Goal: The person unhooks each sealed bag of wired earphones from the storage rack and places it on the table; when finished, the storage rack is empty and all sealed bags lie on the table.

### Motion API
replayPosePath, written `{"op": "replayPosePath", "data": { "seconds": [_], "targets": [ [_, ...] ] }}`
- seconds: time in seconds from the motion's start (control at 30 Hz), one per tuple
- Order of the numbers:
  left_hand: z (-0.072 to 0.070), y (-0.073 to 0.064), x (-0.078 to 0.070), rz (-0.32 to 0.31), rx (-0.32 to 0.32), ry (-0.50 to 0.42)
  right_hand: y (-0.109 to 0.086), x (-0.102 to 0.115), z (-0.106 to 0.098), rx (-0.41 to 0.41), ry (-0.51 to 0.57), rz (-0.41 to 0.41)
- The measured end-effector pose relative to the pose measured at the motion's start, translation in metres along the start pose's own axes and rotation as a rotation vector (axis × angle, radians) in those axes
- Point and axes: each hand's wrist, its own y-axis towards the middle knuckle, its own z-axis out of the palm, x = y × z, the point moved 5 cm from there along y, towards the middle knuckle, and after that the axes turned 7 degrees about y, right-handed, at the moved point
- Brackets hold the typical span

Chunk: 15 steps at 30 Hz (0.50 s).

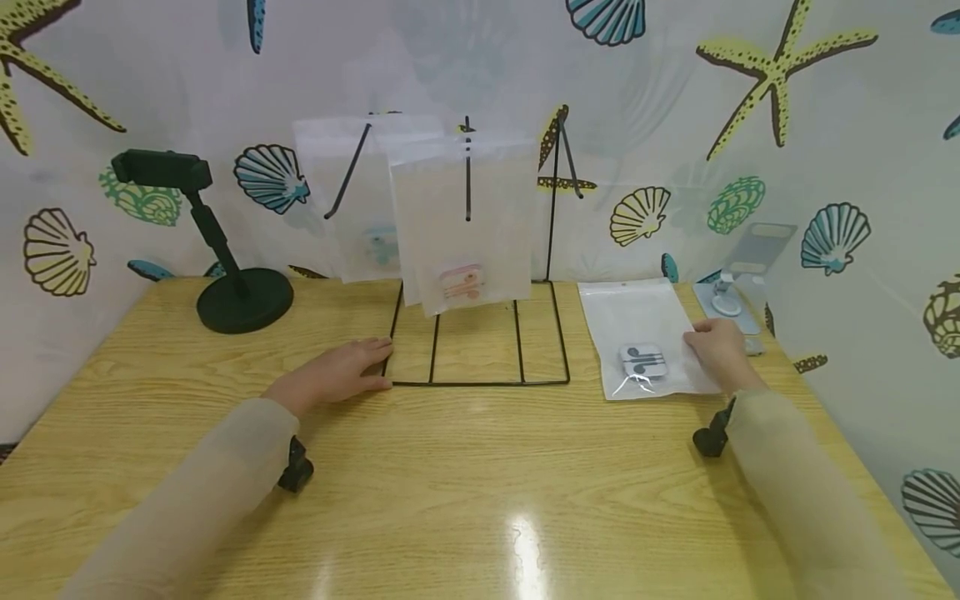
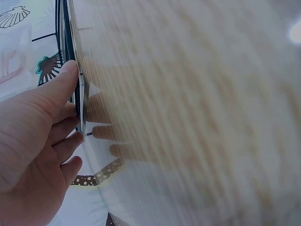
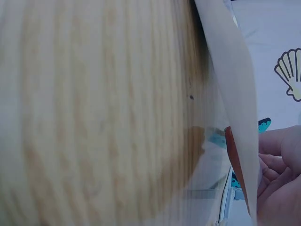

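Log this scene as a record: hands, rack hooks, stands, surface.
Left hand: touching black wire rack, left front corner
Right hand: gripping right edge of flat white plastic pouch, earphone case inside
Left hook: white pouch, teal item
Middle hook: front white pouch, pink item
Right hook: bare
Stands: dark green round-based stand, left; pale grey stand, right
Surface: light wood-grain table

right wrist view crops the right hand [image 3: 284, 179].

The head camera looks forward and down across the table [image 1: 465, 467] to the shell-patterned backdrop [image 1: 675, 125], while the wrist cameras sit close over its surface, facing the left hand [image 2: 40, 136] and right hand [image 3: 282, 176], which the head view shares.
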Motion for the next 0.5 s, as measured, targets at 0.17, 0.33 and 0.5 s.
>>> {"op": "replayPosePath", "data": {
  "seconds": [0.17, 0.33, 0.5],
  "targets": [
    [-0.0017, -0.0003, -0.0016, 0.005, -0.004, 0.002, 0.0035, -0.0008, 0.0029, -0.020, 0.020, 0.028],
    [-0.0033, -0.0005, -0.0039, 0.012, -0.003, 0.011, 0.0051, -0.0021, 0.0058, -0.031, 0.009, 0.042],
    [-0.0028, -0.0002, -0.0034, 0.008, 0.005, 0.012, 0.0055, -0.0019, 0.0072, -0.032, -0.013, 0.049]
  ]
}}
